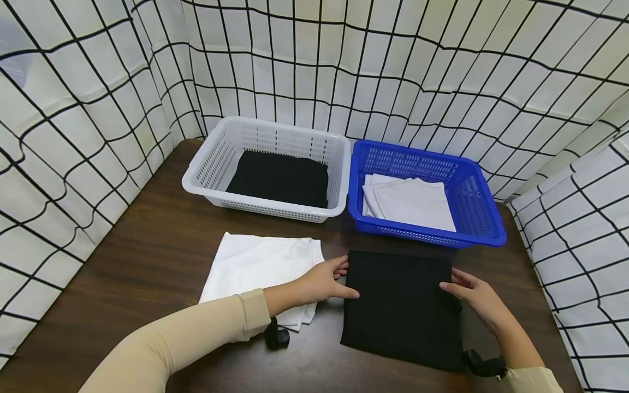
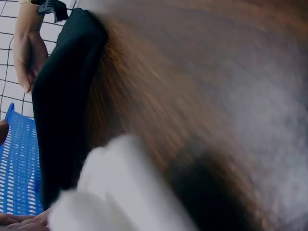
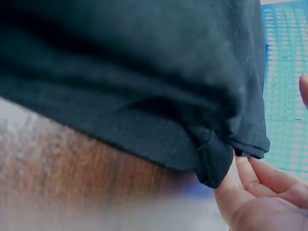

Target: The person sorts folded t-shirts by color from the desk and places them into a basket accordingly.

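A folded black cloth lies flat on the table between the two hands. At its left edge is the left hand, fingers beside the upper left corner and thumb reaching over the edge. The right hand is at the opposite edge. In the right wrist view its fingers touch the underside of the cloth's edge, while the thumb stands apart from the fabric. A folded white cloth lies to the left, partly behind the left forearm.
A white basket at the back holds black cloth. Beside it, a blue basket holds folded white cloths. Grid-patterned curtains enclose the dark wooden table at the back and sides.
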{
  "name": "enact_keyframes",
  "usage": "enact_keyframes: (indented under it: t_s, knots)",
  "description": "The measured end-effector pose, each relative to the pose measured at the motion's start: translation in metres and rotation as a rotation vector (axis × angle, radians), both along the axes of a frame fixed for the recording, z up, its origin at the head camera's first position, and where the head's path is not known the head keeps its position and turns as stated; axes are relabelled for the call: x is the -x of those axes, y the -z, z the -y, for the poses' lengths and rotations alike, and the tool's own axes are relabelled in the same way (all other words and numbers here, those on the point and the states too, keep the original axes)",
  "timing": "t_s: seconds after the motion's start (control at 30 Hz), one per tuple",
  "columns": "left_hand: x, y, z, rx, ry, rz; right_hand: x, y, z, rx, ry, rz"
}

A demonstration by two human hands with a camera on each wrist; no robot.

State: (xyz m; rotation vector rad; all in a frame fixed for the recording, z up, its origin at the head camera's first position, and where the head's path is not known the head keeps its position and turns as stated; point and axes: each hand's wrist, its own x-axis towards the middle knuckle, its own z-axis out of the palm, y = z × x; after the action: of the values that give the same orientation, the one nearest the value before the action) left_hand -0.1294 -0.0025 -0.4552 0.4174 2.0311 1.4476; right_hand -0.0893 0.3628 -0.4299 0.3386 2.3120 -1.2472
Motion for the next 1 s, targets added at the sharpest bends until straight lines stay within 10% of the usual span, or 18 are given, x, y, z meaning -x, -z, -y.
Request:
enact_keyframes:
  t_s: [1.0]
  knots:
    - [0.008, -0.004, -0.022, -0.318, -0.257, 0.445, 0.006, 0.010, -0.008, 0.355, -0.215, 0.134]
